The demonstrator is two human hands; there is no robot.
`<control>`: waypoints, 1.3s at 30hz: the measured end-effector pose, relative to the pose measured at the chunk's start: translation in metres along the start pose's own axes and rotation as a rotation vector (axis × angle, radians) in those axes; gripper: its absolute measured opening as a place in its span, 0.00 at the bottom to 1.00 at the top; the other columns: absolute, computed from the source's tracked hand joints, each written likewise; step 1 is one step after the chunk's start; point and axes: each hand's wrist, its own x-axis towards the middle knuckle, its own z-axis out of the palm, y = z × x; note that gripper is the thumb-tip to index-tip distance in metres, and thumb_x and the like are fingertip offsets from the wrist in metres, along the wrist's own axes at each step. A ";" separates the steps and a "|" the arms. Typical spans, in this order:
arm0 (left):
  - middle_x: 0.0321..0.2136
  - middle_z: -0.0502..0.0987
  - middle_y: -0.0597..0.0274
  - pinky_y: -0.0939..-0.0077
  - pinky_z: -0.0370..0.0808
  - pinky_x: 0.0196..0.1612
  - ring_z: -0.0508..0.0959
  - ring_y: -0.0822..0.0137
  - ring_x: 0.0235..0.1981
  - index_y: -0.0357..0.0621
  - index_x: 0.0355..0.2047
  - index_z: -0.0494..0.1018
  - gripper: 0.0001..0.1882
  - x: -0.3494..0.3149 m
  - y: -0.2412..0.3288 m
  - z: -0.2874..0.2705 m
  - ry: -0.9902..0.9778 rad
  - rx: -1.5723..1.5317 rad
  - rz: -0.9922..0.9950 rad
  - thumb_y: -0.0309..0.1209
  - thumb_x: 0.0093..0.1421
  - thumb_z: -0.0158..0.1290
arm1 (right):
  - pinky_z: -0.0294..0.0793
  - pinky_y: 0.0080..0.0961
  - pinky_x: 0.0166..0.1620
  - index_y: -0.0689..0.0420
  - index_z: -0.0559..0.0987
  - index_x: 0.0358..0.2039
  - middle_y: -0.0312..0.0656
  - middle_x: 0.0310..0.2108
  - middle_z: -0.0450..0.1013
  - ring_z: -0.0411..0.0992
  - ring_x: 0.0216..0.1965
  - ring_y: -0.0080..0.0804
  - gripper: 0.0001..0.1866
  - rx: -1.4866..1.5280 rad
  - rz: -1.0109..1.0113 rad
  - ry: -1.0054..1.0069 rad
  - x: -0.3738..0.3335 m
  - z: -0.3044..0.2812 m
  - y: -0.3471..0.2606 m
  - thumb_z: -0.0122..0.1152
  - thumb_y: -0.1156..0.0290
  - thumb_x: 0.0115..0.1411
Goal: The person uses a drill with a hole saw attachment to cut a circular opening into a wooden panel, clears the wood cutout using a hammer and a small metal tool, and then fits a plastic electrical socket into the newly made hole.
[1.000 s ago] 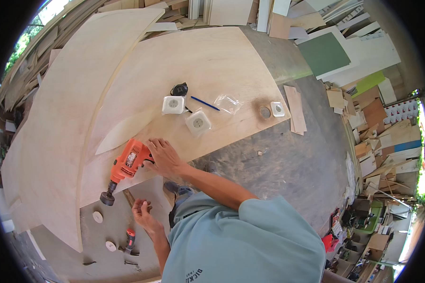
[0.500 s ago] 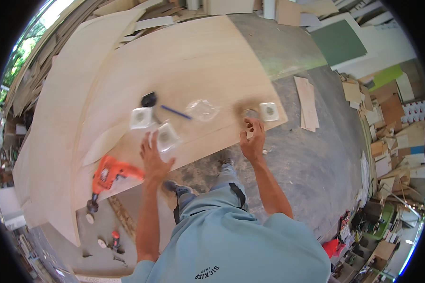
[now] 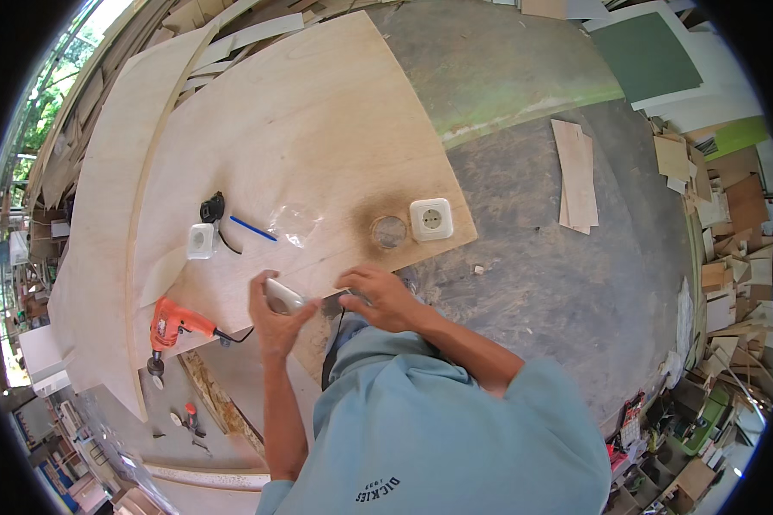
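Note:
My left hand (image 3: 277,324) grips a white wall socket (image 3: 282,296), tilted on its side between thumb and fingers, over the near edge of the plywood sheet (image 3: 292,112). To its right, my right hand (image 3: 385,299) is apart from the socket, fingers bent with a gap to the thumb and nothing seen in them. A second white socket (image 3: 431,220) lies face up beside a round hole (image 3: 388,233) in the plywood. At the left, a third socket (image 3: 201,241) rests near a black tape measure (image 3: 212,207). A blue pencil (image 3: 253,228) and clear plastic wrapper (image 3: 296,225) lie between them.
An orange corded drill (image 3: 176,328) lies at the sheet's near left corner. A red-handled tool (image 3: 191,417) is on the surface below it. Two thin wood strips (image 3: 574,176) lie on the floor to the right. Stacked offcuts (image 3: 734,223) line the right side.
My left hand has picked the socket up off the plywood and tilted it. My right hand has moved left and nearer to me, away from the round hole. The view has shifted.

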 end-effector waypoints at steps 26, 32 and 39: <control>0.33 0.79 0.65 0.81 0.75 0.38 0.77 0.77 0.34 0.39 0.43 0.74 0.07 0.005 0.051 0.099 -0.208 -0.931 -0.358 0.30 0.69 0.55 | 0.78 0.22 0.40 0.61 0.80 0.40 0.36 0.33 0.79 0.76 0.34 0.20 0.09 0.745 0.218 0.210 -0.038 -0.062 0.019 0.70 0.71 0.62; 0.32 0.78 0.64 0.80 0.75 0.31 0.78 0.76 0.29 0.41 0.44 0.75 0.07 0.011 0.046 0.113 -0.253 -0.948 -0.426 0.31 0.69 0.53 | 0.78 0.22 0.40 0.61 0.81 0.37 0.38 0.38 0.79 0.76 0.36 0.21 0.04 0.775 0.311 0.284 -0.035 -0.072 0.002 0.66 0.74 0.64; 0.36 0.80 0.54 0.71 0.83 0.35 0.83 0.66 0.33 0.38 0.47 0.72 0.10 0.016 0.038 0.100 -0.486 -1.044 -0.698 0.27 0.68 0.52 | 0.80 0.29 0.45 0.58 0.83 0.44 0.43 0.49 0.75 0.77 0.45 0.32 0.19 0.171 -0.076 0.173 -0.030 -0.089 -0.018 0.65 0.89 0.53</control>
